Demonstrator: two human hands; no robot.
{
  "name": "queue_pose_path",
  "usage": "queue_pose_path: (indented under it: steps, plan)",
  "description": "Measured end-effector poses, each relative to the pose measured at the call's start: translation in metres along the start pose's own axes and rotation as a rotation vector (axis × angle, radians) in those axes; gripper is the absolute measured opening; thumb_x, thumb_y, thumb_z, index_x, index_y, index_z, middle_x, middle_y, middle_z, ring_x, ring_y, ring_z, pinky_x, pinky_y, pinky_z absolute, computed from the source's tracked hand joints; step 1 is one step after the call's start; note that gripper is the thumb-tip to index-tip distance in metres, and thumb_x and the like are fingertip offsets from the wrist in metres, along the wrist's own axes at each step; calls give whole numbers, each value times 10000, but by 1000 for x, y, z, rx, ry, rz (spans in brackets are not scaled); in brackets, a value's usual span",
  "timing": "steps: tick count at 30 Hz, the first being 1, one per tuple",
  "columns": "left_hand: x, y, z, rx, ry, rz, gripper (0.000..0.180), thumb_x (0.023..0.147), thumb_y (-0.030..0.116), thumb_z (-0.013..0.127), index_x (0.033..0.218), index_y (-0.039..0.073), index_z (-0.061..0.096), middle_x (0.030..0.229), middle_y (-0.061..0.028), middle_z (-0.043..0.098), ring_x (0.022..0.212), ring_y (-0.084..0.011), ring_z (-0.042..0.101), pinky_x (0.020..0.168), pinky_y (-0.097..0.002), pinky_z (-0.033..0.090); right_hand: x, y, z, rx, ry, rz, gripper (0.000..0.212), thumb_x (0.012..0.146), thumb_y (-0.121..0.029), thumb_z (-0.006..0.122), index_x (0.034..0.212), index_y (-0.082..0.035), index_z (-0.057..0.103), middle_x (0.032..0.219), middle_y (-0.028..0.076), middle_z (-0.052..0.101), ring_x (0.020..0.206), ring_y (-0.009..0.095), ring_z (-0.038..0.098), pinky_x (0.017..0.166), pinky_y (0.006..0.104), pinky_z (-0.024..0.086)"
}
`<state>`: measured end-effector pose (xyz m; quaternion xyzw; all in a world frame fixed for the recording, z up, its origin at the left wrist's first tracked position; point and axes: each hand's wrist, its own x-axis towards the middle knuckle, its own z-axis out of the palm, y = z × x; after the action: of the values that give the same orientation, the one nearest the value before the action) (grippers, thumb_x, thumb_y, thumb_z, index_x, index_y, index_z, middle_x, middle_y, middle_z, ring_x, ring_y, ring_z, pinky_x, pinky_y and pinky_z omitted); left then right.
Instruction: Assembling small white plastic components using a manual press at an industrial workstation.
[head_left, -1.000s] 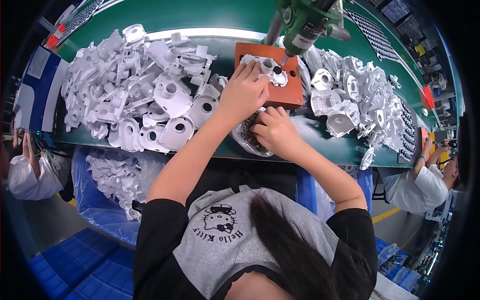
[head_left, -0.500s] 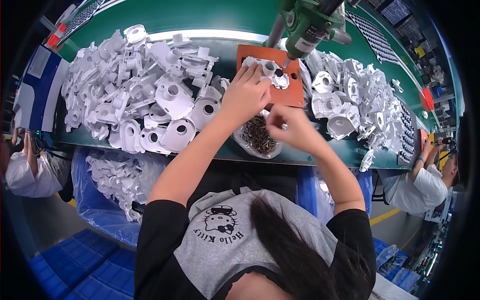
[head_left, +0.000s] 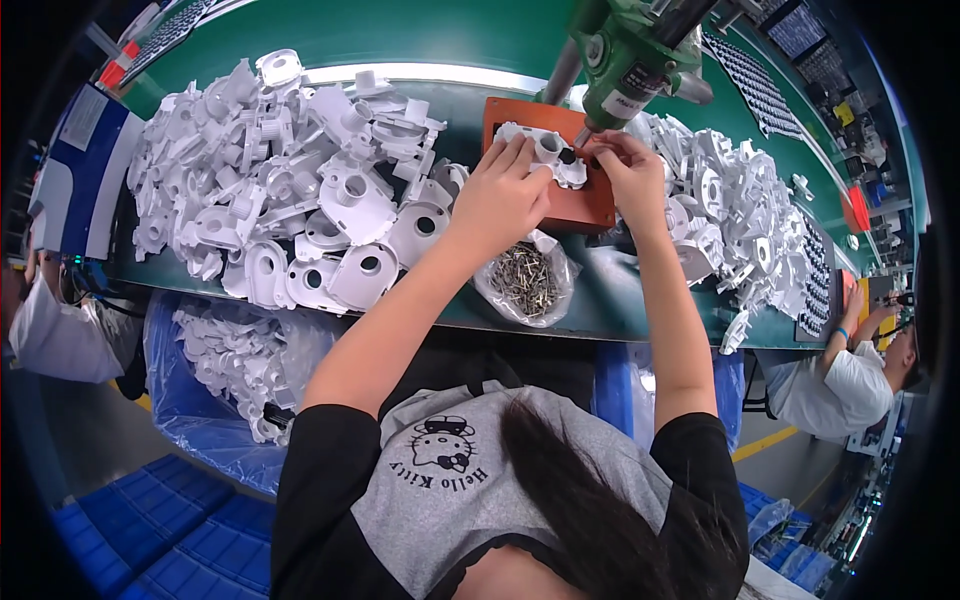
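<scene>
The white part (head_left: 548, 150), on the orange block (head_left: 590, 208) at upper centre, seems unfinished. The left hand (head_left: 498, 200) holds it under curved fingers; the right hand (head_left: 634, 182) bunches its fingers beside, grip I cannot tell.

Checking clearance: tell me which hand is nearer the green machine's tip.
Right. The right hand is just right of the tip; the left hand is farther left, on the white part.
</scene>
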<state>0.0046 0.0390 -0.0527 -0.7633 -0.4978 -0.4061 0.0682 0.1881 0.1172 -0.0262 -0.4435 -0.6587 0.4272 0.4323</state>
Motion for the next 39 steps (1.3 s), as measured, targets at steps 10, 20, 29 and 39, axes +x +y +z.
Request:
queue_pose_path:
  steps: [10, 20, 29, 39]
  plan:
    - [1, 1, -1, -9, 8, -1, 145, 792, 119, 592, 896, 19, 607, 1133, -246, 599, 1119, -381, 550, 1001, -470, 402, 0, 2, 16, -204, 4, -149, 168, 810, -96, 687, 897, 43, 649, 854, 60, 649, 757, 102, 601, 689, 241, 469]
    - [2, 0, -1, 2, 4, 3, 140, 788, 116, 596, 893, 24, 608, 1124, -239, 605, 1109, -375, 558, 995, -471, 406, 0, -3, 19, -260, 79, -114, 207, 767, -93, 711, 851, 83, 643, 854, 110, 633, 729, 171, 640, 663, 278, 486]
    - [3, 3, -1, -14, -11, 2, 145, 787, 109, 595, 900, 18, 603, 1126, -237, 600, 1118, -373, 547, 1000, -467, 400, -25, 10, 5, -635, -77, -480, 281, 852, -150, 616, 1110, -41, 642, 1204, 157, 564, 1140, 322, 506, 963, 374, 377]
    - [-2, -5, -5, 8, -18, 4, 147, 786, 108, 601, 907, 24, 604, 1144, -240, 589, 1122, -378, 540, 1000, -470, 399, 8, -47, -70, -328, 465, -239, 350, 969, -207, 396, 1179, 6, 579, 1201, 124, 589, 1107, 220, 555, 966, 360, 416]
